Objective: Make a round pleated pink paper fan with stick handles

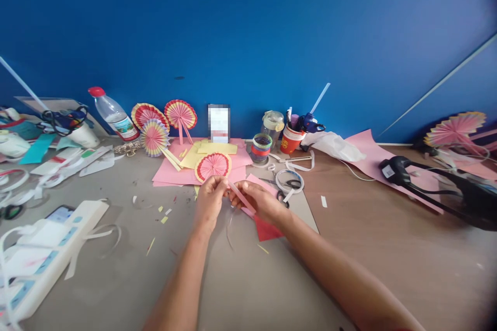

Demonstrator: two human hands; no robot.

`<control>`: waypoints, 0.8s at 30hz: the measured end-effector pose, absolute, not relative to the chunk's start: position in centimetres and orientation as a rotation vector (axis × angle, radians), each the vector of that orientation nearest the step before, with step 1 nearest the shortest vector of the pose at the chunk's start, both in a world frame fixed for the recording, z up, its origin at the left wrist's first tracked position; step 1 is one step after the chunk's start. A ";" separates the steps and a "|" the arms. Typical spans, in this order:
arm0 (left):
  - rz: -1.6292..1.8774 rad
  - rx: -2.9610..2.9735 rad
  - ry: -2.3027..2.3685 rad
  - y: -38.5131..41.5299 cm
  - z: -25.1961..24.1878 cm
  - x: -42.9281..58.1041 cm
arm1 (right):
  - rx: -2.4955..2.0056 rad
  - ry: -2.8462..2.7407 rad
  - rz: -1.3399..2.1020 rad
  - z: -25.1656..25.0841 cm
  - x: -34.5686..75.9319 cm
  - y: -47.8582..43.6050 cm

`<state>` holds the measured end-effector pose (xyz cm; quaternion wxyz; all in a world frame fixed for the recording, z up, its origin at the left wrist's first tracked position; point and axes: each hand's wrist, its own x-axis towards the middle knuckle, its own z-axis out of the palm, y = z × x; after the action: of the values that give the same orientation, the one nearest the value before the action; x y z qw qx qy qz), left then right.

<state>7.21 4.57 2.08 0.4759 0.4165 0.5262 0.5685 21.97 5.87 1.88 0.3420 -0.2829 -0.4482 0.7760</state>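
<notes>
A narrow pink paper strip (242, 197) is held between my two hands over the middle of the table. My left hand (212, 196) pinches its upper end, and my right hand (258, 199) has its fingers closed around it just to the right. Directly behind my hands stands a round pleated fan (213, 166), pink with a red and cream rim. Pink sheets (163, 169) and yellow paper (190, 158) lie around it. Red paper (267, 229) rests below my right hand. A roll of clear tape (289, 181) and dark-handled scissors (282, 198) are close to my right hand.
More paper fans (180, 115) lean at the back beside a bottle (116, 118). A phone (219, 124) stands upright against the blue wall. A red cup (292, 139) holds tools. A power strip (58, 258) lies at left, a black strapped device (438, 186) at right.
</notes>
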 end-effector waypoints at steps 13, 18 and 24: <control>1.613 1.525 1.678 4.4 1.7 7.5 | -1.300 -1.549 1.202 2.1 21.3 5.2; 1.553 2.110 1.521 3.8 1.4 8.4 | -1.353 -1.557 0.971 2.4 21.3 5.1; 1.480 2.308 1.637 3.9 0.9 8.4 | -1.262 -1.730 0.850 2.9 21.1 4.6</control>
<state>8.42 3.88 0.85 -0.0259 0.7227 0.5123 0.4633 21.15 4.61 2.85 0.4070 -0.5004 -0.6859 0.3369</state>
